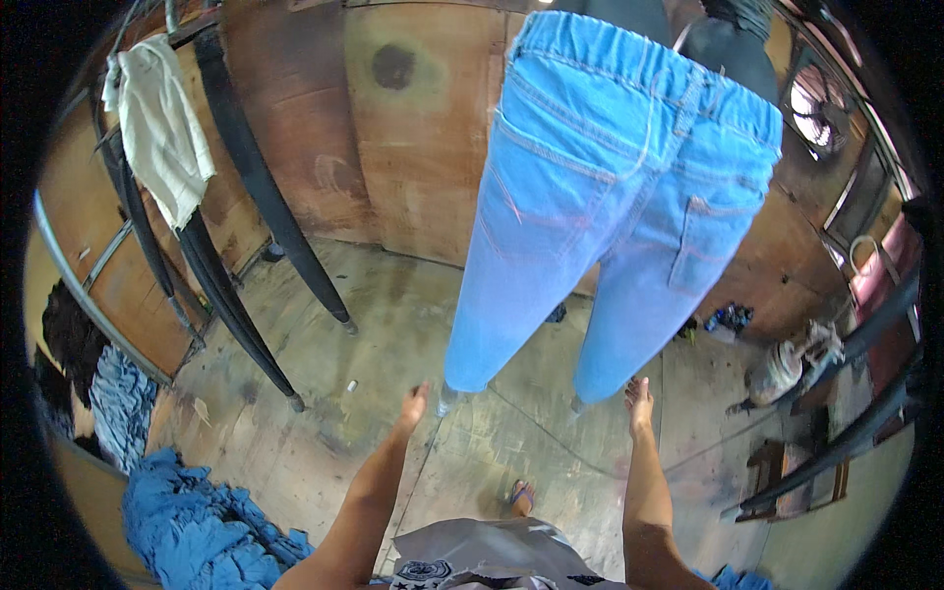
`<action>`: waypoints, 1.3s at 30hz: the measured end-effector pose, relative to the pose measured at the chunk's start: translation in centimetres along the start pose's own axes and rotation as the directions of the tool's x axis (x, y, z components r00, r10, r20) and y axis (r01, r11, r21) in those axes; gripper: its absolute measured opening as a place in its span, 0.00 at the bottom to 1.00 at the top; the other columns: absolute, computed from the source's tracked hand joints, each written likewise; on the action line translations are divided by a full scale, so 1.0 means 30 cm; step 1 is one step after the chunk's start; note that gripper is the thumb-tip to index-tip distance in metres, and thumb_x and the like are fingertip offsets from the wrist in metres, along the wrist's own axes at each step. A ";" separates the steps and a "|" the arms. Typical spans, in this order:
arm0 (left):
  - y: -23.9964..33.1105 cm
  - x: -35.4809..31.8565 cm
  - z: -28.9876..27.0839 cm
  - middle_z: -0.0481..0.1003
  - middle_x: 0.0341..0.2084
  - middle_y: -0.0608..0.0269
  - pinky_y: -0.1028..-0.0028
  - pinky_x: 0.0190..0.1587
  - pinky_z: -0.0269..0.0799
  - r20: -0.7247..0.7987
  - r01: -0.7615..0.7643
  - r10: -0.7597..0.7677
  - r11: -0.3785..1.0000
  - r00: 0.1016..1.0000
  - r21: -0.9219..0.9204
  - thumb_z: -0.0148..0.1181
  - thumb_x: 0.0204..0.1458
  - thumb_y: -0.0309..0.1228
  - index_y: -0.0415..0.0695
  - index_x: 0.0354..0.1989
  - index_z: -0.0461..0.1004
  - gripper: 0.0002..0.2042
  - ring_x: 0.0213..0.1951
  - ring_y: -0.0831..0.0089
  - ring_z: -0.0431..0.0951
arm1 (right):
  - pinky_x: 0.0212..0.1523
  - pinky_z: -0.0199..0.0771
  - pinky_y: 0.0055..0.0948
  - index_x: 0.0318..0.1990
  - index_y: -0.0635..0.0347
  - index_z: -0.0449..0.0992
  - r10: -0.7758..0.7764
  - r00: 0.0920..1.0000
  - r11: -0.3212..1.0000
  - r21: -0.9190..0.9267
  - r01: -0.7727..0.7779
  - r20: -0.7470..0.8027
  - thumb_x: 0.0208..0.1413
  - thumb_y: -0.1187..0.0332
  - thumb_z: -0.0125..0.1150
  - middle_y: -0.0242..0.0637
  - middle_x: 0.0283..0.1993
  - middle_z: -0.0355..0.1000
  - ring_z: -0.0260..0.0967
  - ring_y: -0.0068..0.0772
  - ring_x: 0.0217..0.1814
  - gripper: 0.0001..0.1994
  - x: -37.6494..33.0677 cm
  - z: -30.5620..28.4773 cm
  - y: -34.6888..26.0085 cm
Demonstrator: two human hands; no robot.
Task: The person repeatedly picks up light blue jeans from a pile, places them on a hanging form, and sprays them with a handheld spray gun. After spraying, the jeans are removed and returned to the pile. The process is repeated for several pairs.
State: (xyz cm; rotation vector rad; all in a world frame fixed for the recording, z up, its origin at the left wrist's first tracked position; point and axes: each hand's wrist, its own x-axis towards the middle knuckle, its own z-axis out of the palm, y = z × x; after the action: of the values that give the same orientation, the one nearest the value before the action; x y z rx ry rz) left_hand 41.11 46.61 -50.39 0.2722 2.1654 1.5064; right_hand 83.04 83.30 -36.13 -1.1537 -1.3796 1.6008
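A pair of light blue jeans (560, 197) with a gathered elastic waist is stretched over a dark leg-shaped form in front of me, back pockets facing me. Its legs hang down and narrow tips of the form poke out below the hems. My left hand (416, 404) is just left of the left hem, apart from it, with nothing seen in it; its fingers are small in view and look loosely extended. Beside the right hem is my right hand (639, 401), fingers apart and holding nothing; whether it touches the cloth I cannot tell.
Dark leg forms (265, 197) stand at the left, one draped with a white cloth (162, 128). Blue garments (197, 521) are heaped at the lower left. At right are a fan (818, 110), a dusty container (775, 374) and a small wooden stand (796, 482). A cable (560, 450) crosses the floor.
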 end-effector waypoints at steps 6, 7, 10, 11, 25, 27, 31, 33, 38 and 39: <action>0.567 -0.146 0.176 0.68 0.62 0.51 0.63 0.66 0.57 0.191 0.050 0.017 0.940 0.981 -0.338 0.32 0.66 0.56 0.37 0.62 0.67 0.34 0.62 0.61 0.68 | 0.65 0.60 0.43 0.70 0.56 0.58 -0.011 0.972 0.964 0.260 -0.052 0.235 0.65 0.39 0.41 0.43 0.70 0.59 0.58 0.41 0.69 0.36 0.249 0.080 0.036; 0.604 -0.187 0.215 0.66 0.63 0.51 0.62 0.68 0.55 0.221 0.050 0.028 0.939 0.975 -0.340 0.29 0.67 0.55 0.37 0.65 0.64 0.34 0.64 0.60 0.66 | 0.64 0.61 0.43 0.70 0.56 0.58 -0.079 0.947 0.952 0.305 -0.020 0.312 0.65 0.39 0.41 0.43 0.70 0.59 0.58 0.41 0.69 0.36 0.276 0.096 0.061; 0.626 -0.268 0.319 0.65 0.64 0.52 0.62 0.68 0.56 0.249 0.157 -0.027 0.839 0.968 -0.521 0.27 0.67 0.54 0.38 0.67 0.62 0.34 0.64 0.61 0.65 | 0.62 0.61 0.42 0.68 0.57 0.59 -0.031 0.918 0.952 0.292 -0.093 0.394 0.65 0.40 0.42 0.42 0.67 0.60 0.59 0.40 0.66 0.34 0.343 0.147 0.134; 0.612 -0.290 0.364 0.65 0.64 0.52 0.62 0.68 0.56 0.255 0.160 -0.012 0.805 0.967 -0.571 0.27 0.67 0.54 0.38 0.67 0.61 0.34 0.64 0.61 0.65 | 0.61 0.61 0.42 0.67 0.57 0.59 0.010 0.916 0.955 0.267 -0.128 0.402 0.65 0.40 0.42 0.42 0.66 0.60 0.60 0.40 0.65 0.34 0.354 0.162 0.157; 0.468 -0.362 0.523 0.70 0.59 0.49 0.64 0.65 0.59 0.165 0.138 -0.065 0.861 0.984 -0.489 0.26 0.66 0.46 0.36 0.65 0.61 0.30 0.60 0.60 0.69 | 0.49 0.64 0.39 0.59 0.57 0.64 0.361 0.887 0.927 -0.005 -0.375 0.288 0.64 0.46 0.45 0.41 0.56 0.65 0.63 0.37 0.54 0.26 0.367 0.273 0.217; 0.466 -0.361 0.499 0.69 0.59 0.49 0.64 0.65 0.60 0.203 0.124 -0.030 0.875 0.979 -0.468 0.25 0.66 0.47 0.37 0.65 0.61 0.31 0.60 0.60 0.69 | 0.47 0.65 0.39 0.58 0.57 0.65 0.378 0.885 0.921 -0.013 -0.390 0.270 0.64 0.46 0.46 0.41 0.54 0.65 0.64 0.37 0.52 0.25 0.357 0.264 0.216; 0.447 -0.358 0.425 0.71 0.58 0.49 0.63 0.63 0.61 0.218 0.127 -0.048 0.921 0.975 -0.367 0.29 0.67 0.47 0.37 0.62 0.67 0.29 0.59 0.59 0.69 | 0.44 0.66 0.38 0.56 0.57 0.66 0.406 0.881 0.911 -0.033 -0.410 0.242 0.64 0.48 0.47 0.41 0.51 0.67 0.65 0.36 0.49 0.24 0.341 0.236 0.210; 0.417 -0.332 0.357 0.74 0.54 0.49 0.61 0.60 0.64 0.176 0.078 -0.040 0.974 0.984 -0.211 0.33 0.67 0.46 0.38 0.58 0.71 0.27 0.56 0.57 0.72 | 0.42 0.66 0.38 0.55 0.57 0.67 0.425 0.877 0.904 -0.049 -0.425 0.224 0.64 0.49 0.47 0.41 0.50 0.67 0.65 0.36 0.47 0.23 0.335 0.213 0.204; 0.284 -0.228 0.216 0.80 0.43 0.50 0.62 0.49 0.73 -0.024 -0.151 0.149 0.983 0.989 -0.109 0.44 0.63 0.49 0.37 0.50 0.77 0.26 0.42 0.58 0.80 | 0.38 0.67 0.37 0.52 0.57 0.68 0.448 0.867 0.894 -0.108 -0.435 0.216 0.64 0.50 0.48 0.41 0.46 0.69 0.67 0.35 0.43 0.20 0.327 0.127 0.177; 0.262 -0.198 0.192 0.80 0.41 0.51 0.64 0.46 0.75 -0.078 -0.229 0.228 0.973 0.971 -0.010 0.46 0.62 0.50 0.37 0.49 0.77 0.27 0.40 0.60 0.80 | 0.37 0.67 0.36 0.51 0.57 0.69 0.455 0.865 0.890 -0.117 -0.440 0.210 0.64 0.51 0.49 0.41 0.45 0.69 0.67 0.35 0.42 0.20 0.323 0.110 0.174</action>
State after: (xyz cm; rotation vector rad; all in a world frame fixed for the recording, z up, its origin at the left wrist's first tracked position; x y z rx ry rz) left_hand 48.22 51.76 -43.11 0.4798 2.2405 1.6854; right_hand 76.81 90.23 -42.85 -1.4419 -1.3825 2.0886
